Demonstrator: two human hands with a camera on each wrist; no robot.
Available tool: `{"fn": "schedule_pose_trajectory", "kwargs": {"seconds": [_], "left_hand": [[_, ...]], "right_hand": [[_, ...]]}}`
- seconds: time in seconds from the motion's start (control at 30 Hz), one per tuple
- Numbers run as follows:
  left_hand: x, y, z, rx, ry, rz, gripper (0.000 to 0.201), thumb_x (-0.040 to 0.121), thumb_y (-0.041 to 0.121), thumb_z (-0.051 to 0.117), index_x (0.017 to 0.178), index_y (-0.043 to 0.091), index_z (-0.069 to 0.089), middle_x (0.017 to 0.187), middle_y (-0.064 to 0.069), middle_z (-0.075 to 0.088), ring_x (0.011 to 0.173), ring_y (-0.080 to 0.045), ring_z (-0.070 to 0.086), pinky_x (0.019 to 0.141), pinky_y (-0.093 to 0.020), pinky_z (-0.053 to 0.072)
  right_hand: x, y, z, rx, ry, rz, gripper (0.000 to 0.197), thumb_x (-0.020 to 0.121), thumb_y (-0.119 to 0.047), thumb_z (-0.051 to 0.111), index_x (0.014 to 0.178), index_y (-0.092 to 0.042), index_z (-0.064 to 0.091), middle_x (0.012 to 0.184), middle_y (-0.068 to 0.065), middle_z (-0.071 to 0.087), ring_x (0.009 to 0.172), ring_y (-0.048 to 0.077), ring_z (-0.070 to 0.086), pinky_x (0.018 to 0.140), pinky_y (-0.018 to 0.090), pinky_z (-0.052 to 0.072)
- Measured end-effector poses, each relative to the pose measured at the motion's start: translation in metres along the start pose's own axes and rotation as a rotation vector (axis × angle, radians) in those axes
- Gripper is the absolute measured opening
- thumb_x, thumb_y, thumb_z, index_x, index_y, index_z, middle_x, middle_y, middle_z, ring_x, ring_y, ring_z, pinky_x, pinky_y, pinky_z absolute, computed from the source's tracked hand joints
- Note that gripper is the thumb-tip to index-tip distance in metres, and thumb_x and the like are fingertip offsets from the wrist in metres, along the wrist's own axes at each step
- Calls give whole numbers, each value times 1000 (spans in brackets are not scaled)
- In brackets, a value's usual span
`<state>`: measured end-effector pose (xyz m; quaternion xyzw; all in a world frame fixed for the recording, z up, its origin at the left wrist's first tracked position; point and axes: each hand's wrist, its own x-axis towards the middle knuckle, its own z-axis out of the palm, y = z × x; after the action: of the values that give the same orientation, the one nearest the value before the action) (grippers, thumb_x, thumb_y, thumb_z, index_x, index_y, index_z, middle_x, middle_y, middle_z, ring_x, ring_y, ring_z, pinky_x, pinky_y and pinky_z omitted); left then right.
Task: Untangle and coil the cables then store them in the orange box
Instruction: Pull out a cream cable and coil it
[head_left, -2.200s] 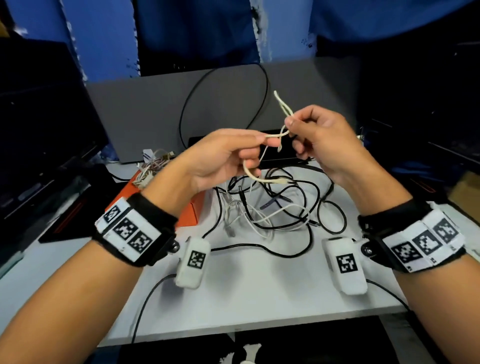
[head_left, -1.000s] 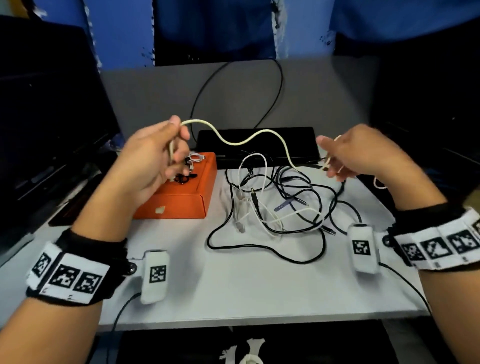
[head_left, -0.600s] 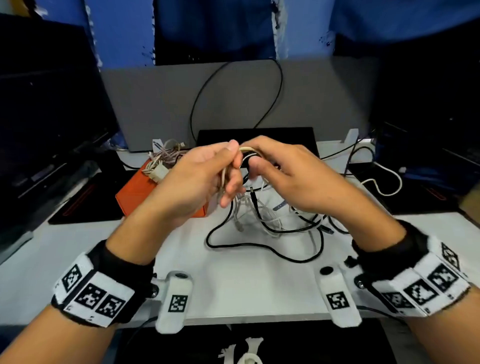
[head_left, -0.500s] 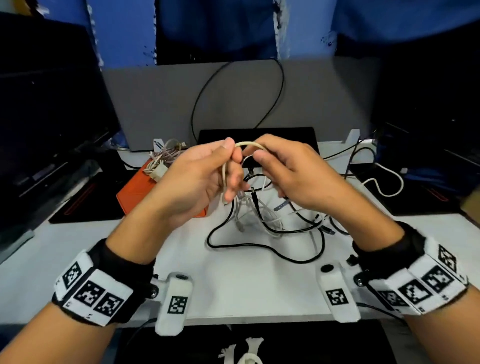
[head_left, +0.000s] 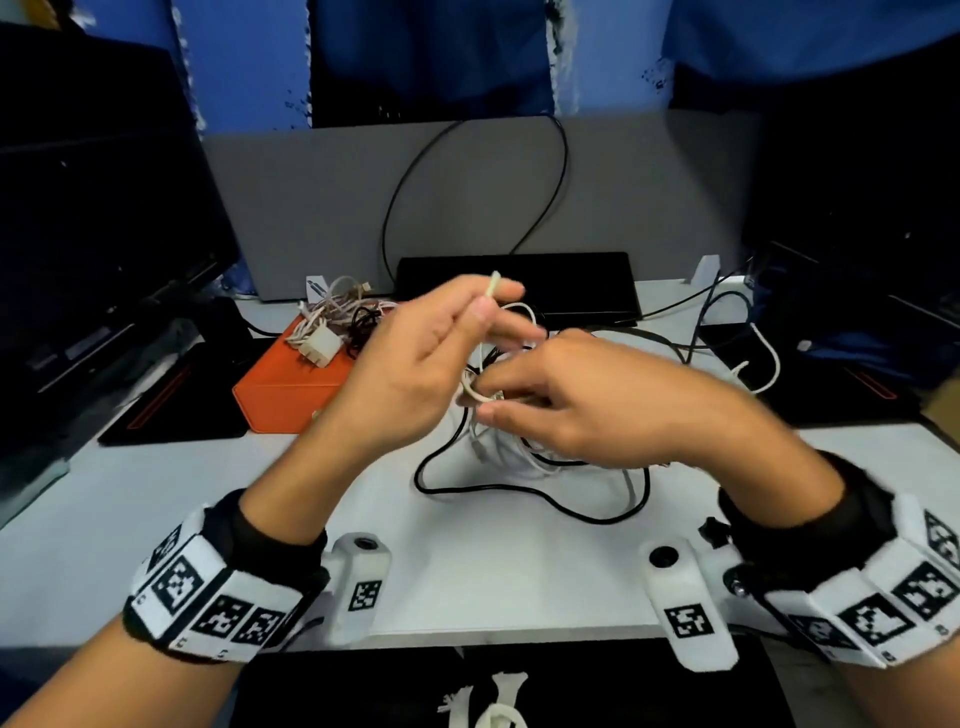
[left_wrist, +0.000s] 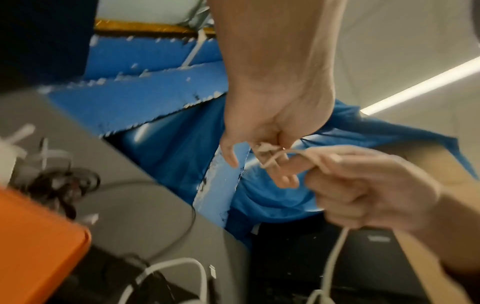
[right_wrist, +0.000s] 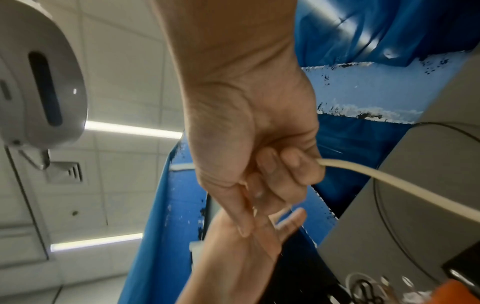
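My arms are bare to the wrist, where each carries a black band (head_left: 270, 540) wrapped by a white cuff (head_left: 208, 608) printed with square black-and-white markers. A rounded white camera pod (head_left: 361, 587) sticks out from the inner side of my left band, with a dark round lens on top and a small square marker on its face. Its twin (head_left: 685, 608) sits by my right band (head_left: 852, 514), beside a black knob (head_left: 712, 531).
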<state>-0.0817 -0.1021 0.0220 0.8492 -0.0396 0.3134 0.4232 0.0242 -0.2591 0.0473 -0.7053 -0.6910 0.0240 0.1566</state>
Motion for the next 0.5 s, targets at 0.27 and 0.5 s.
{"fn": "schedule_pose_trajectory", "kwargs": {"seconds": [0.27,0.5], "left_hand": [[-3,7,-11,-406,-248,-89,37,104,28,39,100,10,71,55,5,43,55,-17,32,69,-41,29],[-6,10,-6,-720,-256,-156,37,106,18,30,92,16,64,61,5,52,69,-16,56,95,-44,43]], "right_hand": [[-8,19,-23,480,468,2,17,94,-31,75,107,-23,69,60,-6,46,56,21,40,57,41,36],[4,17,-9,396,408,-19,32,110,-35,46,91,-29,71,83,-7,72,80,11,66,76,37,50]]}}
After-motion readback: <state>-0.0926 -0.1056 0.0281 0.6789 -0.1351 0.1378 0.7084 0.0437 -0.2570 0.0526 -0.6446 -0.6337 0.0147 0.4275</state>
